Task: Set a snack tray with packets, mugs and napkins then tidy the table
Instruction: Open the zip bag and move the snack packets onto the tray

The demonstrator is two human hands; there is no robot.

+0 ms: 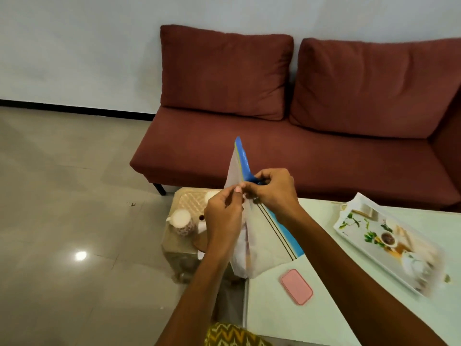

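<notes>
Fingers of left hand (223, 216) and right hand (270, 189) pinch the zip bag (259, 245) top; grip tight.

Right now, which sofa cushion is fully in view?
The left cushion, with all four edges showing. The right cushion runs off the picture's right edge.

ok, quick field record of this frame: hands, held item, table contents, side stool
left hand: pinching the bag's opening
right hand: pinching the same opening from the other side
plastic bag: translucent with blue edge, held up over the table's left edge
white table: holds the tray and the pink case
tray: floral print, at right, blurred
pink case: flat, near the bag
side stool: mug on it, other items unclear
</notes>
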